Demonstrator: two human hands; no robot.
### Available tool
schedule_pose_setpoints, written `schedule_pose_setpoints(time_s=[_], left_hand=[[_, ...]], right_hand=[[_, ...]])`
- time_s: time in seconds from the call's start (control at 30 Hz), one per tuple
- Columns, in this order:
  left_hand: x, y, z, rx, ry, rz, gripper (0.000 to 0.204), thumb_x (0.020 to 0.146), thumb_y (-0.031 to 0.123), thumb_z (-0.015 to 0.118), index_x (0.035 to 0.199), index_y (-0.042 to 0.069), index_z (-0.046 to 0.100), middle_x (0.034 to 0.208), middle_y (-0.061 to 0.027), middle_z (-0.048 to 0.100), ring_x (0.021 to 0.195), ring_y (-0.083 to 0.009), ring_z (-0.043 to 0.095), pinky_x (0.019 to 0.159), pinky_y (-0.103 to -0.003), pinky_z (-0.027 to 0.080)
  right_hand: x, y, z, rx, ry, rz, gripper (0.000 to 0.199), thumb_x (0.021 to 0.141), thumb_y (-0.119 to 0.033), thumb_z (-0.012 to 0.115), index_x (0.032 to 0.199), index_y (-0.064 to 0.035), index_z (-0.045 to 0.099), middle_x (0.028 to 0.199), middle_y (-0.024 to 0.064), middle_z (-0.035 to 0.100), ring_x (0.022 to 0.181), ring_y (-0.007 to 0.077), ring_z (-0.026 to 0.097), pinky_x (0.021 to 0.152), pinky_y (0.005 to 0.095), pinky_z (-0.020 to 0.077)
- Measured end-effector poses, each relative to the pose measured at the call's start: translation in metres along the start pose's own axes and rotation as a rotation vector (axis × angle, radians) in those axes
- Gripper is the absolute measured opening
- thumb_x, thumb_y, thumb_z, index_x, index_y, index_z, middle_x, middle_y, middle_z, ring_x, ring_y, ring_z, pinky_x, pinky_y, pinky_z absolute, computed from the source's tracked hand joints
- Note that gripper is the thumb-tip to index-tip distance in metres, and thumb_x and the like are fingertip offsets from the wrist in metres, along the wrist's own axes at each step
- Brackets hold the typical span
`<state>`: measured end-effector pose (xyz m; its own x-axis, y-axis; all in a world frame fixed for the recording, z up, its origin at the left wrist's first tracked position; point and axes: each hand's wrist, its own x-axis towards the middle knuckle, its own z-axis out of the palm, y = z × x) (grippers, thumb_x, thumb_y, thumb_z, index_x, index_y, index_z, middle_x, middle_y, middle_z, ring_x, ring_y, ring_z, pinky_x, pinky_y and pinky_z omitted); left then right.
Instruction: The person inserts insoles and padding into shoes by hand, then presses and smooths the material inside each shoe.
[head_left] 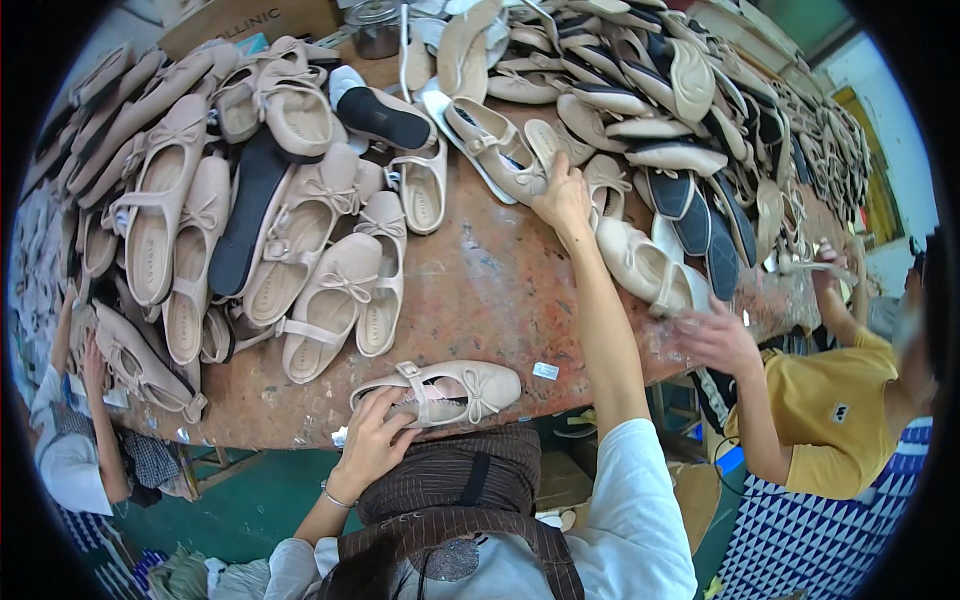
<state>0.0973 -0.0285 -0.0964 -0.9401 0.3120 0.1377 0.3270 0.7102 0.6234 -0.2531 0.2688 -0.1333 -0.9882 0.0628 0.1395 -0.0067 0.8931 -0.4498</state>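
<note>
At the near table edge lies a beige Mary Jane flat [495, 388] with a bow and a buckled strap. My left hand [372, 432] grips it at the heel end, fingers curled over the rim into the opening. My right hand [566, 205] reaches far across the table. Its fingertips close on the lower end of a beige insole [541, 138], their exact grip partly hidden. Just left of that hand, another beige shoe [487, 140] lies tilted, its toe by my fingers. A white-edged sole piece [470, 158] sits along that shoe's left side.
Beige bow shoes [335, 270] crowd the left; a heap of shoes and insoles [640, 75] fills the back right. A small white label [545, 371] lies on the worn table [470, 290]. At right, a co-worker's hand [722, 340] is near a shoe; another person's arm [100, 420] is at left.
</note>
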Motion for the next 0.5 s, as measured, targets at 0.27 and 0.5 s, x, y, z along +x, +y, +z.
schedule_pose_setpoints(time_s=[0.27, 0.5], left_hand=[[-0.033, -0.005, -0.008, 0.116, 0.430, -0.305, 0.028, 0.079, 0.006, 0.077, 0.106, 0.004, 0.071, 0.120, -0.0172, 0.061, 0.106, -0.0373, 0.059, 0.094, -0.047, 0.047], [-0.032, -0.017, 0.009, -0.308, 0.413, -0.624, 0.041, 0.087, 0.007, 0.076, 0.126, 0.002, 0.063, 0.093, -0.0063, 0.055, 0.063, -0.0122, 0.053, 0.057, -0.026, 0.047]], right_hand=[[-0.056, -0.022, -0.083, 0.781, 0.400, -0.140, 0.045, 0.107, -0.040, 0.051, 0.134, -0.0035, 0.050, 0.112, 0.0072, 0.058, 0.097, 0.0189, 0.058, 0.088, 0.0371, 0.0489], [-0.206, -0.060, -0.122, 0.438, -0.001, -0.406, 0.076, 0.093, -0.007, 0.061, 0.158, 0.0017, 0.022, 0.143, 0.0205, 0.049, 0.106, 0.0304, 0.056, 0.098, 0.0404, 0.0456]])
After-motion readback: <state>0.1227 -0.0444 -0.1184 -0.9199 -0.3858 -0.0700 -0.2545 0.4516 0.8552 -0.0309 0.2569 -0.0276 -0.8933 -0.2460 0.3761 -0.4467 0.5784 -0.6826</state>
